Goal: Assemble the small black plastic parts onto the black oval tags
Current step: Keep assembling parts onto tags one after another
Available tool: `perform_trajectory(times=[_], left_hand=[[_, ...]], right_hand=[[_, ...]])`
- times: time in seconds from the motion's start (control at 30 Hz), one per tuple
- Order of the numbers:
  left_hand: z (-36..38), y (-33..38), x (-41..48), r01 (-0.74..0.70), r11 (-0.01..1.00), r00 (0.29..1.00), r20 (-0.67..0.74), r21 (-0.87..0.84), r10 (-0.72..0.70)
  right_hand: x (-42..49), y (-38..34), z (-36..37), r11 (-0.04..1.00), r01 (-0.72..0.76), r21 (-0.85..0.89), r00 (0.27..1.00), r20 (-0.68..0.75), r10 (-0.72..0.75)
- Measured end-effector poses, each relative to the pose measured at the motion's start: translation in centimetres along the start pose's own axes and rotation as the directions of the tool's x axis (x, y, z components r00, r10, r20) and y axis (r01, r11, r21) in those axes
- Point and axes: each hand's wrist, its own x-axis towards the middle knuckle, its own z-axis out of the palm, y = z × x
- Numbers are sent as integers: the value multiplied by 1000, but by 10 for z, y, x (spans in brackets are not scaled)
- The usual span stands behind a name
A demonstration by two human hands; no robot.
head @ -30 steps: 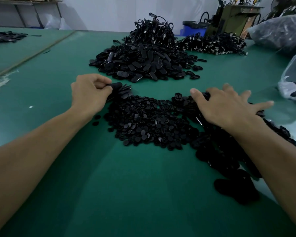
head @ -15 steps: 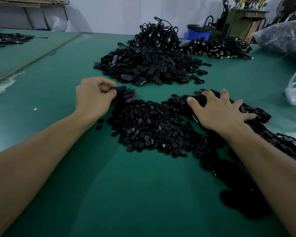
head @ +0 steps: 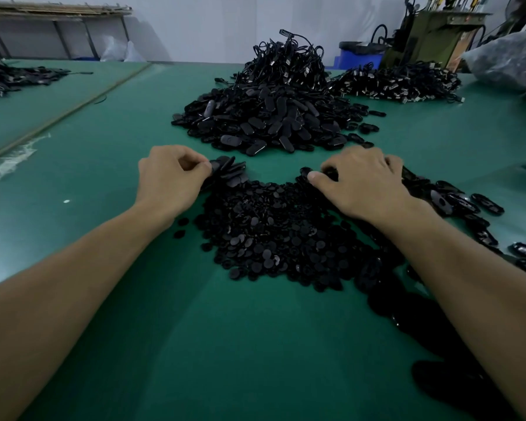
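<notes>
Right hand [head: 362, 180] has curled its spread fingers, gripping oval tags [head: 438, 200].

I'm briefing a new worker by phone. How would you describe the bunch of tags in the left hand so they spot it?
On the green table, find the low pile of small round parts in the middle. At its far left edge the left hand pinches a bunch of oval tags. Unlike the loose tags heaped elsewhere, these are fanned out like cards.
</notes>
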Motion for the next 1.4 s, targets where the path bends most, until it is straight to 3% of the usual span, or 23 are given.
perform_trajectory(times=[0.3,0.47,0.6,0.77,0.93,1.03,1.17,1.27,1.4], left_hand=[[0,4,-3,-58,993,995,87,106,49],[-1,6,-5,-92,994,995,50,64,89],[-2,14,-12,-234,967,971,-30,100,238],[5,29,-27,-416,909,907,-75,-9,414],[12,40,-39,-425,891,904,-31,-161,426],[16,41,-44,-393,894,913,22,-215,406],[18,40,-43,-325,908,927,101,-262,361],[18,38,-40,-266,925,935,161,-270,316],[17,35,-37,-228,940,934,215,-255,285]], right_hand=[[-3,0,8,989,30,147,985,-175,-4],[-2,1,11,982,30,186,974,-228,13],[-3,0,10,967,60,250,964,-267,9],[-5,-1,8,958,120,259,942,-334,-28],[-2,-1,6,946,195,260,925,-370,-89],[-1,-5,-3,845,270,462,948,-279,-150],[-5,-18,-6,592,329,736,940,-192,-283],[-8,-25,-1,444,328,834,914,-162,-371],[-12,-24,8,351,286,892,920,-152,-362]])
